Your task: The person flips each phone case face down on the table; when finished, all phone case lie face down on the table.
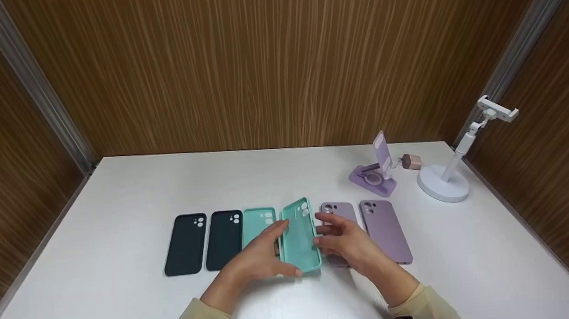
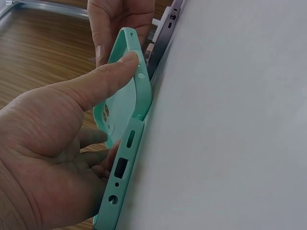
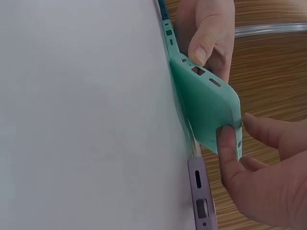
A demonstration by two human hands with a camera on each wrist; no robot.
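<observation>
A mint green phone case [image 1: 300,238] stands tilted, its right side lifted off the table and its hollow inside facing up. My left hand [image 1: 258,256] holds it, thumb on the bottom rim and fingers by the left side. At the right edge, my right hand [image 1: 348,242] pinches the case; the right wrist view shows a digit against its back [image 3: 206,110]. Another mint case [image 1: 257,219] lies flat beside it, partly hidden under my left hand. Beyond my right hand are a lilac case [image 1: 338,209], partly covered, and a purple case [image 1: 387,232].
Two dark phone cases [image 1: 185,244] lie in the row's left part. Behind the row at the right stand a purple folding stand [image 1: 373,181], a small pink block [image 1: 411,161] and a white phone holder [image 1: 444,183]. Wooden panels [image 1: 278,65] border the white table [image 1: 117,201].
</observation>
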